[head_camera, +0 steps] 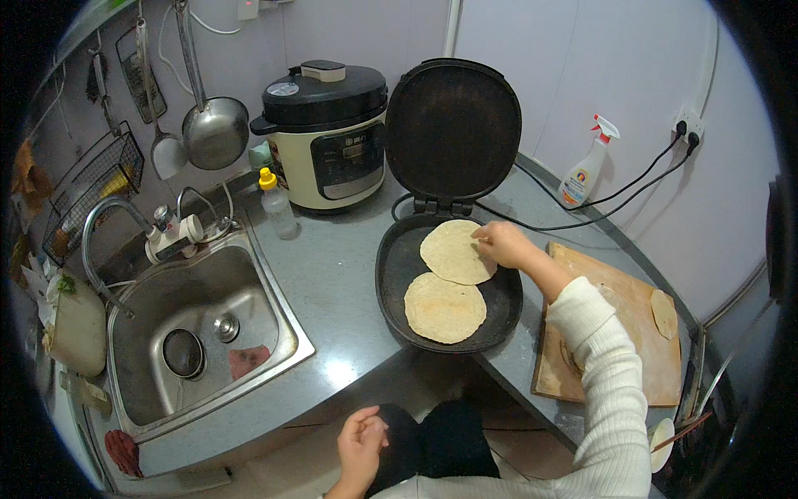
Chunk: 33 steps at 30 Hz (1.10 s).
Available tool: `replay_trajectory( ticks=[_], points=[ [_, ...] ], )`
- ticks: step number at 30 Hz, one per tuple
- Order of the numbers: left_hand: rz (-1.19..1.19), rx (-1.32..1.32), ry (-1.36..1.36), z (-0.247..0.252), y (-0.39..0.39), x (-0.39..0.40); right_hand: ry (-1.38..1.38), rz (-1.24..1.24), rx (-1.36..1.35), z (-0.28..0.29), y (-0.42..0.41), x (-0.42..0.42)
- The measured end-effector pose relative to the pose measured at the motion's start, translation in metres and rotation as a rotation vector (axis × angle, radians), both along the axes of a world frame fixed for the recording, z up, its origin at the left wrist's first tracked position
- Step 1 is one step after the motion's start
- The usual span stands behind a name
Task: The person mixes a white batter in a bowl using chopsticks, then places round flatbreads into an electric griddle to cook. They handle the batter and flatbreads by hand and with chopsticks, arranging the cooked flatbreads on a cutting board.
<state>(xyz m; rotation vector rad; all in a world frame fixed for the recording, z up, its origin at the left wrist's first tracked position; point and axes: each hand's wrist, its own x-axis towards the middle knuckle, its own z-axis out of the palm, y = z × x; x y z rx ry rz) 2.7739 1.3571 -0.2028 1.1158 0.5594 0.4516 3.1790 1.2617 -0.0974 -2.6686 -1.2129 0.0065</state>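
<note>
An electric griddle (pixel 385 280) stands on the counter with its round black lid (pixel 454 128) raised. Two pale flatbreads lie on its lower plate: the nearer one (pixel 445 308), with light browning, and the farther one (pixel 452 249), whose near edge meets or slightly overlaps it. My right hand (pixel 502 243) is at the right edge of the farther flatbread, fingertips pinched on it. Below the counter's front edge, in front of my body, my left hand (pixel 361 436) hangs with fingers loosely curled and nothing seen in it. A small piece of flat dough (pixel 664 314) rests on the wooden board (pixel 611 374) at right.
At left is a steel sink (pixel 283 355) with a faucet (pixel 103 203). Behind stand a pressure cooker (pixel 330 143) and a yellow-capped bottle (pixel 278 209). Black cords (pixel 598 218) run right past a spray bottle (pixel 586 165). A bowl with chopsticks (pixel 662 444) is at lower right.
</note>
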Motion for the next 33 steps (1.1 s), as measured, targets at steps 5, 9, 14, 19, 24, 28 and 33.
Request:
replay_trajectory(
  ticks=[5,9,14,19,24,28,33],
  points=[
    [-0.013,0.033,0.018,0.001,-0.004,0.003,-0.068,0.119,-0.051,-0.021,0.011,-0.012],
    [-0.005,0.048,0.037,-0.001,-0.002,0.000,-0.083,0.212,-0.005,-0.027,0.017,-0.005],
    [0.000,0.019,0.067,0.013,0.000,0.001,-0.063,0.182,-0.005,-0.002,0.005,-0.021],
    [-0.014,0.071,0.064,0.009,0.000,0.003,0.002,0.515,-0.142,0.022,-0.011,-0.050],
    [-0.026,0.060,0.037,0.006,-0.003,0.005,0.102,0.684,-0.153,0.025,-0.025,-0.068],
    [-0.034,0.055,0.051,0.008,-0.005,0.005,0.033,0.715,-0.143,0.022,-0.031,-0.071],
    [-0.026,0.064,0.033,0.008,-0.006,0.003,-0.042,0.740,0.065,0.012,-0.037,-0.075]
  ],
)
